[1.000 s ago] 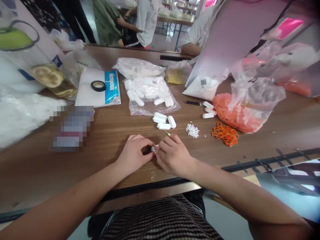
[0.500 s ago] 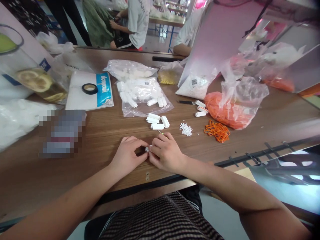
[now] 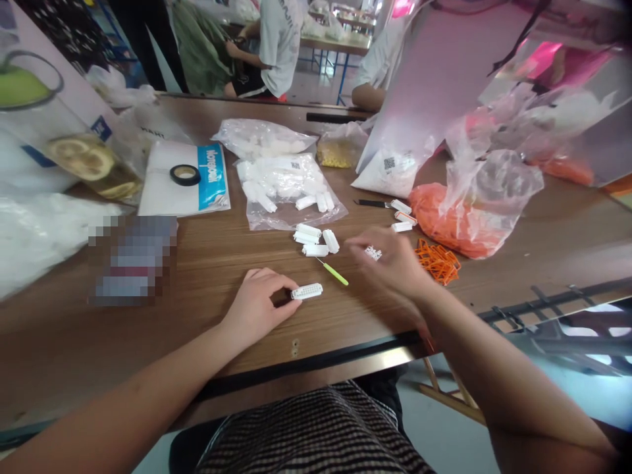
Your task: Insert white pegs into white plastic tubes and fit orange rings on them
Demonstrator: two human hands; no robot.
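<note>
My left hand (image 3: 263, 299) pinches one end of a white plastic connector housing (image 3: 307, 291) between thumb and fingers. Rows of small holes show on the housing's upper face. Blurred by motion, my right hand (image 3: 388, 260) is over a pile of tiny white pegs (image 3: 374, 253), partly covering it. Whether its fingers hold anything is smeared. Between the hands a thin tool with a green handle (image 3: 336, 274) and a fine metal tip lies on the table. Just beyond it sit several more white housings (image 3: 316, 250).
Orange plastic frames (image 3: 438, 262) are heaped at right, before a bag of orange parts (image 3: 461, 224). A black-handled tool (image 3: 371, 203) lies near more white housings (image 3: 401, 226). Behind are a bag of white housings (image 3: 289, 181) and a tape roll (image 3: 185, 174) on a notebook (image 3: 162, 197).
My right hand has left the housing and moved right to the peg pile. The housing and green-handled tool are now uncovered. My left hand keeps its hold.
</note>
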